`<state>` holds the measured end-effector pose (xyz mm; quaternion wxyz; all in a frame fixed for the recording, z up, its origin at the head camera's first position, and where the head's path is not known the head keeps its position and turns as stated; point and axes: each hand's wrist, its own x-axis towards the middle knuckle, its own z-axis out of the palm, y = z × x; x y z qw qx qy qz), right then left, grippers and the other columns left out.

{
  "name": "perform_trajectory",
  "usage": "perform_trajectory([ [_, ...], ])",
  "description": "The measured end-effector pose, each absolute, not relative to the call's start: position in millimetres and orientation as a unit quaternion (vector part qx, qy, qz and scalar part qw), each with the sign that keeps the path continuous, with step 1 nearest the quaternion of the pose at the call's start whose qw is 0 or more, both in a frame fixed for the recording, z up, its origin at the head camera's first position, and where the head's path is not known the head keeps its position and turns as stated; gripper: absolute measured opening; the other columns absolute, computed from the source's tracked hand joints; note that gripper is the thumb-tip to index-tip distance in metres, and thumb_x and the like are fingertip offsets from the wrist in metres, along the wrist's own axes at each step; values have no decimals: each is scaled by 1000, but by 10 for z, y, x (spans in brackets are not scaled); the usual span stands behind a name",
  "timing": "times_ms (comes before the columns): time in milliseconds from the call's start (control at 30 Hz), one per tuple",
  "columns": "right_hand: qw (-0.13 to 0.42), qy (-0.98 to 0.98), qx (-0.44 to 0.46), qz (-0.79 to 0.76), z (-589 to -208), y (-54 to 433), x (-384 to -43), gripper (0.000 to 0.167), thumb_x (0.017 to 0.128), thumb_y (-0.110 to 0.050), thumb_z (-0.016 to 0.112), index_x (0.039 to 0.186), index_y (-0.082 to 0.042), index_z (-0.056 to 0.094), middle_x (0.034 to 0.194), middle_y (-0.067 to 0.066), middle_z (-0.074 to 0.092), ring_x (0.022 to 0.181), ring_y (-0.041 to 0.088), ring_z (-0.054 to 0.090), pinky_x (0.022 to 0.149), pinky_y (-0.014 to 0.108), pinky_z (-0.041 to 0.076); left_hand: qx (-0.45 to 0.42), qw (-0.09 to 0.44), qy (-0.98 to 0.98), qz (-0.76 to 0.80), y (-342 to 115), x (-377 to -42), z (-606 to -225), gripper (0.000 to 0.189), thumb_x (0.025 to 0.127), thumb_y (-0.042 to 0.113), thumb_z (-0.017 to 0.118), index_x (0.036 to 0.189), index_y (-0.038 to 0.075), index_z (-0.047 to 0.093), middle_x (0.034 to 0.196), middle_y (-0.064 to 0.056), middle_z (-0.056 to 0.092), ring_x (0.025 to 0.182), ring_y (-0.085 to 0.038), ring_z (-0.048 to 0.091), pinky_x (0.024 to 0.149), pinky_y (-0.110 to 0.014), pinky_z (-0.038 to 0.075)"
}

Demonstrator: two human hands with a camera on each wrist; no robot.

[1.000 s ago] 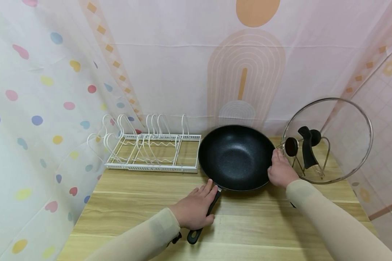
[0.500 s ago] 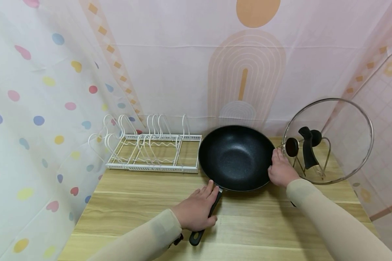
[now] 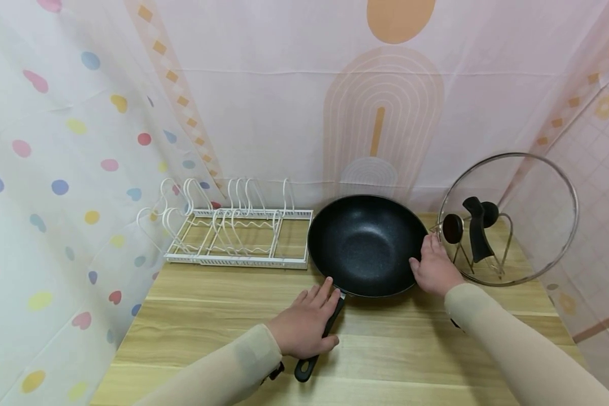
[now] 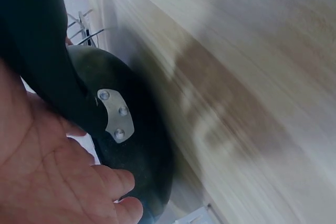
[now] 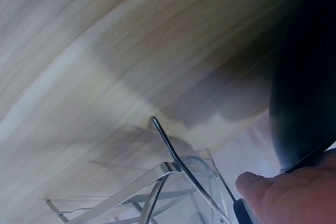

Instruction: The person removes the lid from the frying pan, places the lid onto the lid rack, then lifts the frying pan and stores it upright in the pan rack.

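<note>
A black wok (image 3: 370, 242) sits on the wooden table, its long handle (image 3: 334, 317) angled toward me. My left hand (image 3: 304, 327) lies over the handle, fingers spread and fairly straight, fingertips near the wok's front rim. In the left wrist view, the palm is beside the handle, and a riveted metal bracket (image 4: 119, 116) joins it to the wok's outer wall. At the wok's right side, my right hand (image 3: 436, 270) touches the rim with extended fingers, its thumb over the rim's edge. Part of that hand shows against the dark wall in the right wrist view.
Left of the wok stands a white wire rack (image 3: 256, 261) with upright loops, close to its rim. Just right of my right hand, a glass lid (image 3: 538, 208) leans upright in a metal stand (image 3: 510, 234). A patterned curtain (image 3: 264, 124) hangs behind the table.
The handle's end and my left hand have shifted slightly to the right. My right thumb has moved a little inward over the wok's rim. Rack and lid stay put.
</note>
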<state>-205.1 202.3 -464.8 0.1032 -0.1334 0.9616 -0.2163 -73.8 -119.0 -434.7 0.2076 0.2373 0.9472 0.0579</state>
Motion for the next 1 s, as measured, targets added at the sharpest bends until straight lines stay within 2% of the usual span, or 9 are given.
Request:
perform_trajectory([
  [200, 91, 964, -131, -212, -4702, 2016, -2047, 78, 111, -27, 43, 157, 23, 6, 167, 44, 1, 154, 62, 6, 126, 68, 17, 252, 207, 943, 59, -1216, -758, -4347, 89, 103, 57, 56, 170, 14, 16, 179, -12, 3, 163, -39, 17, 131, -56, 23],
  [1000, 89, 963, -141, -211, -4665, 2022, -2105, 74, 110, -22, 42, 157, 23, 8, 166, 45, 4, 157, 57, 5, 129, 66, 11, 262, 206, 940, 76, -1170, -758, -4411, 91, 103, 58, 54, 170, 12, 14, 178, -15, 4, 162, -39, 21, 131, -55, 24],
])
